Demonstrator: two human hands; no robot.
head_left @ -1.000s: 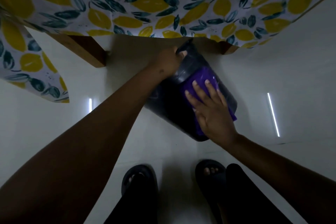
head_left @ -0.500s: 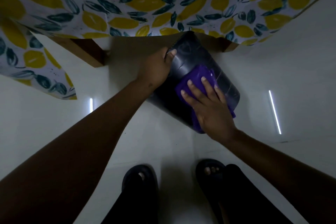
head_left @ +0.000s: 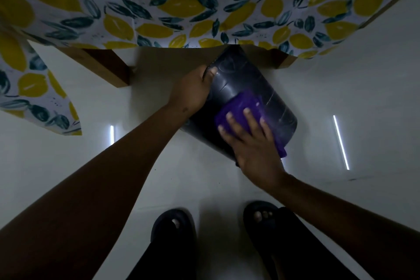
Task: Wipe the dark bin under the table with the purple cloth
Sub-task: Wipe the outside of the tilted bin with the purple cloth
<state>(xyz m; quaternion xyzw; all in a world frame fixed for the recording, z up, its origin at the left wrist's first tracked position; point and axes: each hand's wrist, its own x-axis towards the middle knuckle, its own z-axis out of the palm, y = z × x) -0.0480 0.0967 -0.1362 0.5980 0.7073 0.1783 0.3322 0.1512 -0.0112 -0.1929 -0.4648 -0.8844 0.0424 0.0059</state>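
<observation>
Two dark slippers stand on the pale floor. Just beyond, the right hand lies flat, fingers spread, pressing the cloth against the side of the bin. The bin is tilted on the floor, its far end under the worktop's edge. The left hand grips its left side. A lemon-print tablecloth hangs beyond.
</observation>
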